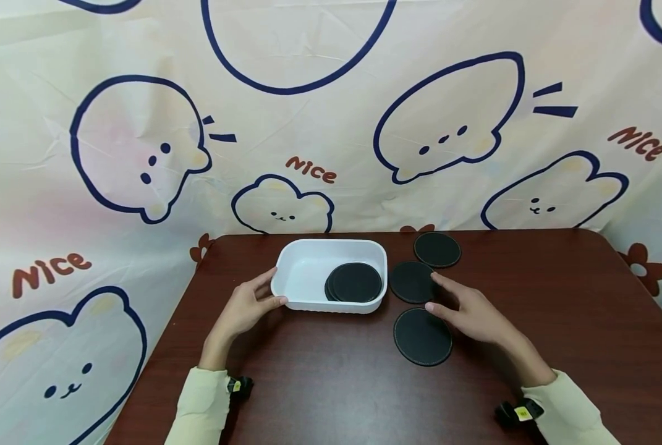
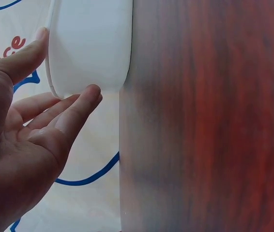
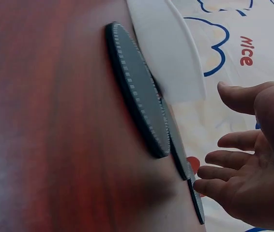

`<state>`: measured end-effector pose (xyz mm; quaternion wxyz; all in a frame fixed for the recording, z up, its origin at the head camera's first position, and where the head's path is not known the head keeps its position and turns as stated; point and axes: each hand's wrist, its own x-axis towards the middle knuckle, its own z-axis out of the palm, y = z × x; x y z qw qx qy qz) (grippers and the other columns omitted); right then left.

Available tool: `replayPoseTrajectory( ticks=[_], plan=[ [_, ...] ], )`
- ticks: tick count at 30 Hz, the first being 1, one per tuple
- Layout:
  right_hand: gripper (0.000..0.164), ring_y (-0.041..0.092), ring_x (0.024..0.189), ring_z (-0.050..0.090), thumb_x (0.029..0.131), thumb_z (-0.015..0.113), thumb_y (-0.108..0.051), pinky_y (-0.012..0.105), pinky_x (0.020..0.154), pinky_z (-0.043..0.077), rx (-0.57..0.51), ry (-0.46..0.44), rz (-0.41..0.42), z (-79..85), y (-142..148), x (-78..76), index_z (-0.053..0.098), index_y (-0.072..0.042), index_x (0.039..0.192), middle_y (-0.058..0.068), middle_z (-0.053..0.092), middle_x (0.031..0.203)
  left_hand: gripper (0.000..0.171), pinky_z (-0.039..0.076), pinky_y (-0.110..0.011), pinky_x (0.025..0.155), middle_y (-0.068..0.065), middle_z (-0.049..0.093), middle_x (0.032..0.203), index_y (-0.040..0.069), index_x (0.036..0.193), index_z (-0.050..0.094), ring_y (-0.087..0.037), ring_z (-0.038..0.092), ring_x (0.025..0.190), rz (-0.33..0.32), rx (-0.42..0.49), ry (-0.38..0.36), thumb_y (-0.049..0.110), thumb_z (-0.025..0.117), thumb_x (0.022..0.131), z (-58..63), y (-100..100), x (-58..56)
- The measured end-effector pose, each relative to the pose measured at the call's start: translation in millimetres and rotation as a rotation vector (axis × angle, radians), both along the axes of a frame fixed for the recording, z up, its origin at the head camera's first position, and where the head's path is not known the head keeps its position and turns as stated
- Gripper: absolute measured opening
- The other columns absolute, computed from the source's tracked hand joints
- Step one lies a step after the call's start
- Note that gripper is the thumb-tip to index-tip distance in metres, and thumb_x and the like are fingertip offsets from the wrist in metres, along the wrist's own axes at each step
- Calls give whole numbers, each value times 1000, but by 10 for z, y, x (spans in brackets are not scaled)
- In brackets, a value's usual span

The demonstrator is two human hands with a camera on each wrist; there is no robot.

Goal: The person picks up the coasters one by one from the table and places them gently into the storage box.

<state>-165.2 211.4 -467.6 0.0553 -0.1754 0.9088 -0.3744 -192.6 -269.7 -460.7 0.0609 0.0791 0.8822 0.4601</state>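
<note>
A white plastic tray (image 1: 303, 272) stands near the back edge, with a small overlapping stack of round black coasters (image 1: 357, 282) in its right part. My left hand (image 1: 245, 307) holds the tray's left end, thumb at the near corner and fingers round the side; the left wrist view shows the same grip on the white wall (image 2: 91, 43). To the tray's right lie three loose coasters: a far one (image 1: 437, 249), a middle one (image 1: 411, 282) and a near one (image 1: 423, 337). My right hand (image 1: 472, 309) hovers beside the middle and near coasters, fingers apart and holding nothing.
Everything rests on a dark reddish-brown table (image 1: 331, 377). Behind it hangs a pale cloth (image 1: 308, 123) with blue cartoon outlines, meeting the table's back edge. Each wrist carries a small black device, the right one (image 1: 511, 413) just above the tabletop.
</note>
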Motion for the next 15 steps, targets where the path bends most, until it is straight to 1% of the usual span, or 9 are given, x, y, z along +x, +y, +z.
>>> replayPoseTrajectory(
  ticks=[4, 8, 15],
  plan=[
    [81, 49, 156, 39, 105, 70, -43, 71, 122, 37, 19, -3, 1, -23, 21, 86, 38, 1, 165, 27, 39, 170, 82, 61, -39, 103, -24, 42, 168, 4, 166, 37, -40, 56, 145, -6, -4, -2, 19, 80, 99, 7, -2, 0],
    [84, 49, 157, 39, 104, 71, -46, 71, 121, 39, 39, -11, 6, -59, 37, 161, 38, -1, 166, 26, 38, 170, 81, 61, -39, 102, -25, 42, 168, 4, 166, 37, -40, 56, 145, -8, -10, 1, 21, 80, 99, 9, 0, -1],
    [82, 50, 152, 45, 100, 76, -45, 70, 117, 44, 77, -19, 26, -117, 24, 262, 44, -1, 163, 29, 45, 165, 82, 62, -39, 102, -25, 42, 168, 4, 166, 37, -40, 56, 145, -12, -8, 3, 21, 80, 99, 14, 4, -2]
  ],
)
